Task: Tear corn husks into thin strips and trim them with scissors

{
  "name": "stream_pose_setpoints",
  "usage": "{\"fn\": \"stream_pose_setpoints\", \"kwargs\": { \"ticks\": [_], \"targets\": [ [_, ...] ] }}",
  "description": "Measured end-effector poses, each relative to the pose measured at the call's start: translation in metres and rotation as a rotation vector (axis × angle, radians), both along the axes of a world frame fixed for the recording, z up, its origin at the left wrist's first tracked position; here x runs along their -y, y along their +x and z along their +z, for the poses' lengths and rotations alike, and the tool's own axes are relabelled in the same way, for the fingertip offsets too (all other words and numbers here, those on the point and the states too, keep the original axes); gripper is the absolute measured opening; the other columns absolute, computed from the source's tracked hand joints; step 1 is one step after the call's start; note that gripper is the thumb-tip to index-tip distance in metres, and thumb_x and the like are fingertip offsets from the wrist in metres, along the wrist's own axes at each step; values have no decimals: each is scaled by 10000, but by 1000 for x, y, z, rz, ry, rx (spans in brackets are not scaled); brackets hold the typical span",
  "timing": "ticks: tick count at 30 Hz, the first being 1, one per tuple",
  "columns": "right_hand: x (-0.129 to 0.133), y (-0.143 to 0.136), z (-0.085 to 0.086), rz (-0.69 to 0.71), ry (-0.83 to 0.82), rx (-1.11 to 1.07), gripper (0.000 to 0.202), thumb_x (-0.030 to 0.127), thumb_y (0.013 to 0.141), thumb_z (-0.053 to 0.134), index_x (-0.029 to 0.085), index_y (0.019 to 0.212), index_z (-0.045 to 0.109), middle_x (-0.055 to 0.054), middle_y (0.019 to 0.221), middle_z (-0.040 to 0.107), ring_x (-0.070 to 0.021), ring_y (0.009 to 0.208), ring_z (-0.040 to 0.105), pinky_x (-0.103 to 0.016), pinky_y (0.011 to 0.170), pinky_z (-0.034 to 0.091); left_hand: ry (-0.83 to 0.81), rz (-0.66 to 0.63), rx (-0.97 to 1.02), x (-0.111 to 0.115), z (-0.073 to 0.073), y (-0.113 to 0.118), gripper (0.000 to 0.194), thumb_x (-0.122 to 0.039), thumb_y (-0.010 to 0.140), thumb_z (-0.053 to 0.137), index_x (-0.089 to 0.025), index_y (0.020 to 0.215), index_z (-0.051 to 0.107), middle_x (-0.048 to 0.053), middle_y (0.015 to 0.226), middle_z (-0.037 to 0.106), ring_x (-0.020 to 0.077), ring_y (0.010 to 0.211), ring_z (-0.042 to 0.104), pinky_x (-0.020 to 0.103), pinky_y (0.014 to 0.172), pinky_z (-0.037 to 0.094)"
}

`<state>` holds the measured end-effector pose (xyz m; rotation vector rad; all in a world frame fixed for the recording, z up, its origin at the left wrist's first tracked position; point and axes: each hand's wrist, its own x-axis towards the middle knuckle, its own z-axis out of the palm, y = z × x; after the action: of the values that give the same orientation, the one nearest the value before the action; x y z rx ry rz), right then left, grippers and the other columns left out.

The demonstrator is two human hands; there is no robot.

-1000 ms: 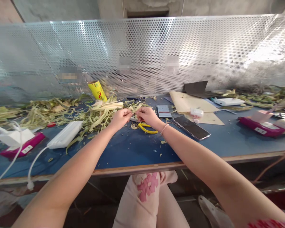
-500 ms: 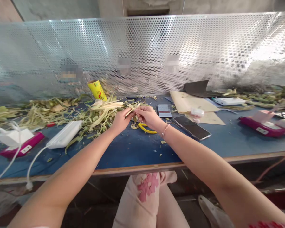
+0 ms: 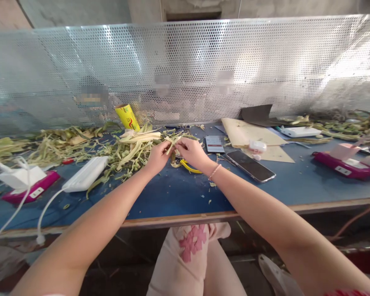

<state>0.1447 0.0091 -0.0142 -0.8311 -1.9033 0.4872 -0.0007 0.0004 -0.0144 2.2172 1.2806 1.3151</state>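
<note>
Pale green strip (image 3: 171, 146) pinched betw. L hand (image 3: 158, 158) & R hand (image 3: 191, 152), ctr of frame.
Both hands: thumb & fingers closed on strip, hands nearly touching; R grip partly hidden. Leaf pile (image 3: 131, 151) just beside L hand, left of ctr; yellow handle (image 3: 189, 167) just below R hand. Dark-screen phone (image 3: 251, 165) flat on blue table (image 3: 172, 195), right of ctr; yellow roll (image 3: 127, 117), tilted, upper left of ctr.

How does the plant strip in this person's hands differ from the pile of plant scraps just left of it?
The strip is held at the fingertips of the left hand and right hand; the pile lies loose on the blue table. The strip is a slim, fairly straight piece, while the pile is a tangle of many pieces, some broad, some thin. Both are pale yellow-green.
</note>
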Motion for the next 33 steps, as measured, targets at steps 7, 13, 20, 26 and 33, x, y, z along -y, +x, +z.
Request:
{"fn": "stream_pose_setpoints", "kwargs": {
  "ticks": [7,13,20,26,33],
  "targets": [
    [0,1,0,24,90,1,149,198,786,402,173,657,473,29,591,457,-84,562,387,-207,576,308,-45,-5,160,4,0,5,147,-206,764,486,-165,622,493,-37,538,485,92,532,455,203,520,367],
    [-4,5,2,44,20,83,138,181,778,413,166,669,496,26,595,462,-87,561,391,-208,573,302,-125,-39,226,4,1,7,143,-190,755,500,-156,619,530,-25,541,530,95,512,468,209,517,389],
    [-2,8,6,27,-62,177,127,186,797,438,156,748,551,49,538,435,-79,503,383,-208,540,285,-143,-47,182,-2,-3,2,145,-226,764,492,-158,654,556,-14,577,557,107,532,489,217,528,402],
    [-5,15,4,-127,222,193,124,234,809,492,146,804,579,-31,717,539,-122,643,481,-252,642,376,-2,35,78,-14,-4,-6,168,-282,806,465,-163,802,582,34,817,635,159,803,558,279,767,443],
    [-19,16,-3,-82,461,269,181,192,828,482,166,992,554,-110,985,561,-208,979,504,-377,882,393,33,-69,-70,-17,-2,-7,215,-222,831,379,-163,863,583,66,929,624,187,960,540,345,908,397]
  ]
}}
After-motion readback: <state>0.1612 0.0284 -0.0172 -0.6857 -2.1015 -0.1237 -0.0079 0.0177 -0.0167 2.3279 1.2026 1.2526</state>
